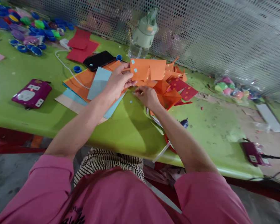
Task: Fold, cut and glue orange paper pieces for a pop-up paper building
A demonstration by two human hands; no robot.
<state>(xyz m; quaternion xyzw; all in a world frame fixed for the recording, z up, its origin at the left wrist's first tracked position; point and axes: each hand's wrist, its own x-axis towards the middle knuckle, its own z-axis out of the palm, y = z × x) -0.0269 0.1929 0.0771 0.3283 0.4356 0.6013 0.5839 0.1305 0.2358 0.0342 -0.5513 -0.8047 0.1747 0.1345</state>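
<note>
The orange folded paper piece (147, 69) is held up just above the tabletop (130, 124), at the near edge of a heap of orange and red paper pieces (175, 87). It looks like stiff card with a flat rectangular top and a folded flap hanging below its middle; a few small pale blue squares are stuck on its face. The left hand (118, 81) pinches its left edge, thumb in front and fingers behind, so that hand is closed on the piece. The right hand (146, 96), just below the piece, has its fingertips pressed together around something small and pale; what it is cannot be made out, though it seems about the size of the squares already on the card.

By the look of it, the step in hand is decorating the piece with small squares. The next move would call for a steady left grip and a careful placing of the fingertips on a bare patch of the orange face.

Left of the piece lies a stack of orange and light blue sheets (95, 84), with a black phone (99, 60) resting on its far corner. Behind the piece stands a pale green bottle (143, 34) against a perforated metal screen (224, 37). Far left of the piece sits a purple power strip (32, 94).
</note>
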